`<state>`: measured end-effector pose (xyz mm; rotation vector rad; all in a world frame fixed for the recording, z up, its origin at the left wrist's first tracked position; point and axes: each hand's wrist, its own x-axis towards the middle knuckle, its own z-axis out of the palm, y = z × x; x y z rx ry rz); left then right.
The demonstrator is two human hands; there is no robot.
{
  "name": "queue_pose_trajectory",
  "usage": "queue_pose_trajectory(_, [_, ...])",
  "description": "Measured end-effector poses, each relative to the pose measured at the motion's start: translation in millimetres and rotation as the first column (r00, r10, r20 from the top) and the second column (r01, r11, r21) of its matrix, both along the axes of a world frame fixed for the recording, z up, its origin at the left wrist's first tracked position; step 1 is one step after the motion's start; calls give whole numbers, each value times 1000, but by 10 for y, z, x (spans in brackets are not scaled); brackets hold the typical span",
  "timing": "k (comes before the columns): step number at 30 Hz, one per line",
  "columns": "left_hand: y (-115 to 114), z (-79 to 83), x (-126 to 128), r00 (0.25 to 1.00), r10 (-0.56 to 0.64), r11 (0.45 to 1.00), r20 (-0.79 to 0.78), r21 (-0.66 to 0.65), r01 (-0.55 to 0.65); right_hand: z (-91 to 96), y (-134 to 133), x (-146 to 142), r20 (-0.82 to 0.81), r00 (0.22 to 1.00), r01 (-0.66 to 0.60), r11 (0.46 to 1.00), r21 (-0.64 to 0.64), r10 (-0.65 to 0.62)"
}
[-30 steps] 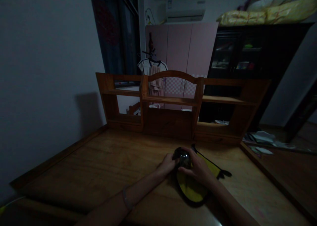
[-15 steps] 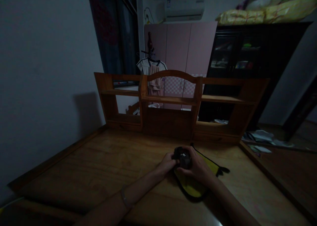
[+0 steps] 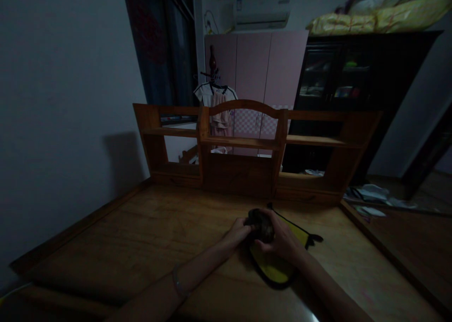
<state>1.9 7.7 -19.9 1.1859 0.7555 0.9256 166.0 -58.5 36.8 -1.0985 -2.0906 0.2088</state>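
Observation:
Both hands hold a small, dark, rounded object (image 3: 262, 227) with a glossy surface; the dim light hides what kind it is. My left hand (image 3: 240, 230) is closed on its left side, with the thumb against it. On the other side my right hand (image 3: 280, 235) curves its fingers over the top and right edge, its thumb lower down. Below the hands a flat yellow piece (image 3: 273, 265) with black edging lies on the wooden desk (image 3: 169, 237); it looks like a cloth or pouch. A black tab (image 3: 315, 239) sticks out at its right corner.
A wooden shelf rack (image 3: 243, 143) stands along the desk's back edge. The white wall (image 3: 70, 100) borders the left side. A raised wooden edge (image 3: 384, 249) runs down the right. Behind are a pink wardrobe (image 3: 254, 68) and a dark cabinet (image 3: 328, 77).
The dark object has been tilted or turned slightly between my hands, so the bright reflections on it have faded. Both hands keep their grip; the yellow piece appears shifted slightly left.

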Motion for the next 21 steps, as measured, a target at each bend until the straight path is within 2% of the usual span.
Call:
queue_pose_trajectory(3, [-22, 27, 0, 1000, 16, 1000, 4, -13, -16, -32, 9, -6, 24, 1000, 0, 998, 70, -2])
queue_pose_trajectory(7, [-18, 5, 18, 998, -27, 1000, 51, -14, 28, -72, 25, 1, 57, 998, 2, 991, 136, -10])
queue_pose_trajectory(12, [-4, 17, 40, 994, -66, 998, 82, -3, 66, -113, 24, -3, 84, 996, 22, 984, 177, -38])
queue_pose_trajectory(21, [-40, 86, 30, 992, -81, 996, 101, -39, 85, -157, 51, -11, 21, 996, 81, 977, 198, -87])
